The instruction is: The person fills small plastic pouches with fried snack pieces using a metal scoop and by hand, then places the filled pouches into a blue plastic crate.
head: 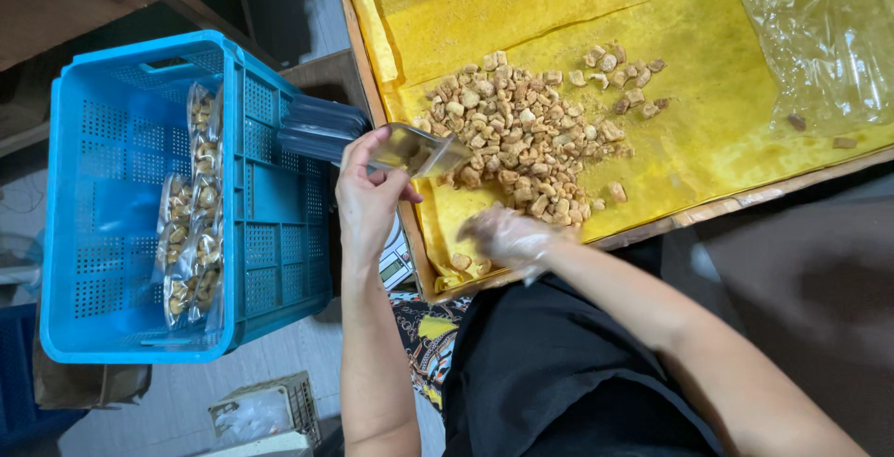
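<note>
Filling step: your left hand (368,198) holds the clear pouch (419,150) open; gloved right hand (507,236), blurred, grip unclear, gathers fried pieces (521,136); next, load the pouch cleanly.

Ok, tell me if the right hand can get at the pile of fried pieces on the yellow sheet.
Probably yes: the right hand, in a thin clear glove, hovers at the near edge of the pile on the yellow sheet, with nothing between them.

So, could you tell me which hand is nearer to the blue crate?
The left hand, holding a clear bag just beside the blue crate. The gloved right hand is farther, by the snack pile.
</note>
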